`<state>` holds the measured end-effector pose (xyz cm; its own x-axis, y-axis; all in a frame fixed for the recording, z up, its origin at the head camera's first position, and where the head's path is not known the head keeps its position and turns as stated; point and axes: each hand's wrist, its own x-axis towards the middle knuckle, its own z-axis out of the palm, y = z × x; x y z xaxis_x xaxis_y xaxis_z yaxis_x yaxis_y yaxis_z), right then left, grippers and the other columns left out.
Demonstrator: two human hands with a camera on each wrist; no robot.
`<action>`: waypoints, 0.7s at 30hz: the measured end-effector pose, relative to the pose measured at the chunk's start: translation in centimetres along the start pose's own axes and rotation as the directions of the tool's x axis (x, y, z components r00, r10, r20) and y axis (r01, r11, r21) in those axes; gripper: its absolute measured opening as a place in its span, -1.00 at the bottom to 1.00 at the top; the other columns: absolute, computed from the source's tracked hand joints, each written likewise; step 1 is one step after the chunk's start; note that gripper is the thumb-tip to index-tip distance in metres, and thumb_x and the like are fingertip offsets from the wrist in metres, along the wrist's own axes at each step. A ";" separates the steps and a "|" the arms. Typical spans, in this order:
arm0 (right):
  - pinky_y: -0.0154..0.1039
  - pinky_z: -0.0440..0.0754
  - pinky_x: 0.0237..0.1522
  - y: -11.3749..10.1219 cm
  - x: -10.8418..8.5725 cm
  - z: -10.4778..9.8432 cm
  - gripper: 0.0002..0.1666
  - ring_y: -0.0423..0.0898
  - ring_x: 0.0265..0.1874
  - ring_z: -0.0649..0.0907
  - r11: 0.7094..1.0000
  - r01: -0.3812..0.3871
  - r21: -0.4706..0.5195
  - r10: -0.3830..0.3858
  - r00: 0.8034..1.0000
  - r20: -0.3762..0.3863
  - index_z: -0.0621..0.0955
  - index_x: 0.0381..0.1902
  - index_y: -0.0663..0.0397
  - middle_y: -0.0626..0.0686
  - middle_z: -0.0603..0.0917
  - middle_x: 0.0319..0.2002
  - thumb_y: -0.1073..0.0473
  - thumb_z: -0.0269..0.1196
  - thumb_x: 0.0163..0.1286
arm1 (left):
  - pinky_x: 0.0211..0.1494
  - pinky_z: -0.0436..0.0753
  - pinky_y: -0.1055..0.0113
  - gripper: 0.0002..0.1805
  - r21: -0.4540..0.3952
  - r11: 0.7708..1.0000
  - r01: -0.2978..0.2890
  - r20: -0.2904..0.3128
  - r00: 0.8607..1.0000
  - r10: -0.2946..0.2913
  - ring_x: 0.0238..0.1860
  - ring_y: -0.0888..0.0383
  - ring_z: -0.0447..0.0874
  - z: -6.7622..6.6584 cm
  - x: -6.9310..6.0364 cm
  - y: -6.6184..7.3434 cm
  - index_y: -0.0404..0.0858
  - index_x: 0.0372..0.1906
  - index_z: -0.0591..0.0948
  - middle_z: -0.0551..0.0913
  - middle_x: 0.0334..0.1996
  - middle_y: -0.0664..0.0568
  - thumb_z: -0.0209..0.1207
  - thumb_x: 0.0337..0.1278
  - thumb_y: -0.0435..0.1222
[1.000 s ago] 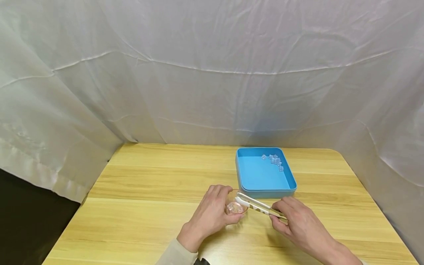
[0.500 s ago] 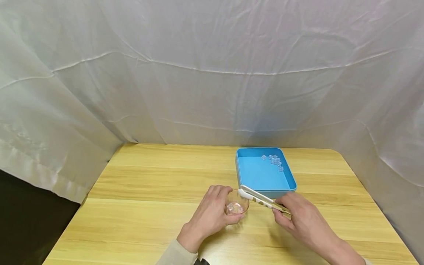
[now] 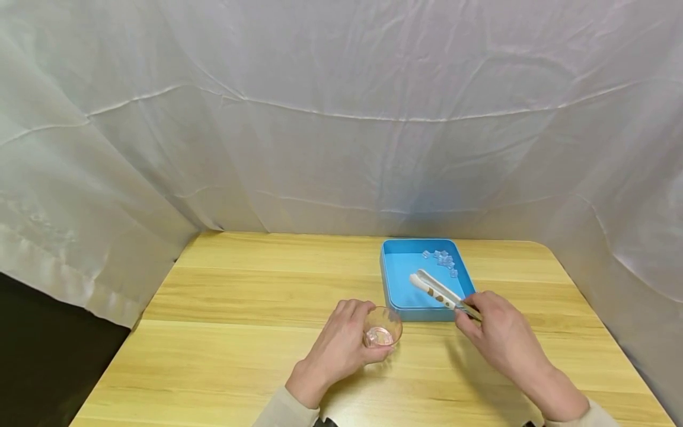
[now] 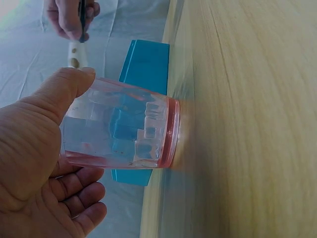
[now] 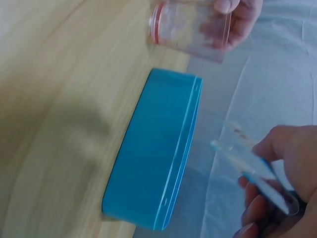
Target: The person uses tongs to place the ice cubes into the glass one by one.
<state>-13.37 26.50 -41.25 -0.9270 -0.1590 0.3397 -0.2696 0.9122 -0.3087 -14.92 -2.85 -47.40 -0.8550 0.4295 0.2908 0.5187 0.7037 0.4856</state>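
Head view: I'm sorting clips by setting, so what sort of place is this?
Probably a curtained-off work or filming booth: pale cloth hangs behind and beside a wood-grain table, which bears a blue tray.

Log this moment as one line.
left grip: holds transparent cup with cubes | right grip: holds tongs, higher than blue tray | more cubes: in tray, far right

Pale beige sleeves (image 3: 286,409), small black wrist pieces (image 3: 324,422), bare hands (image 3: 344,341)
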 end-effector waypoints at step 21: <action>-0.18 0.22 -0.73 4.3 2.1 2.0 -0.61 -0.03 -0.70 0.28 0.929 0.086 -0.360 -0.154 0.974 -0.164 0.37 -0.64 0.20 0.02 0.28 -0.67 0.27 0.38 0.14 | 0.35 0.57 0.16 -0.16 -0.012 1.000 -0.003 0.004 1.000 0.003 0.19 0.07 0.54 0.0 0.0 0.0 -0.28 0.28 0.57 0.66 0.13 -0.02 0.55 -0.02 0.12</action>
<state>-17.02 29.33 -43.58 -0.8191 -0.2333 0.5242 -0.2361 0.9697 0.0626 -14.88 -2.88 -47.38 -0.8534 0.4341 0.2885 0.5210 0.6959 0.4943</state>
